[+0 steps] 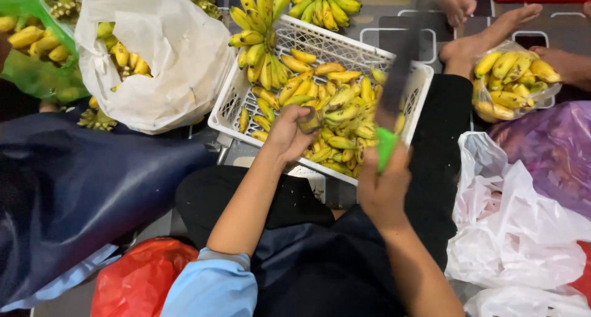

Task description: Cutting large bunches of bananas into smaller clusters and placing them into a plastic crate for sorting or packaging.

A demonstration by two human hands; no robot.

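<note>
While bunches are waiting at left in a green bag (37, 64) and white bag (178, 58), the left hand (289, 135) is clenching round a banana stem piece (309, 121) over the white crate (231, 104). Crate is filling w/ loose bananas (345, 123); approx. half full, one uncut bunch (261, 28) resting on its rim. Right hand (385, 191) is grasping a green-handled knife (394, 86), blade raised & blurred. Bagged bananas (511, 77) are lying at right.

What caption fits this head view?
Left hand grips a banana stem over a white basket; right hand holds a green-handled knife.
</note>
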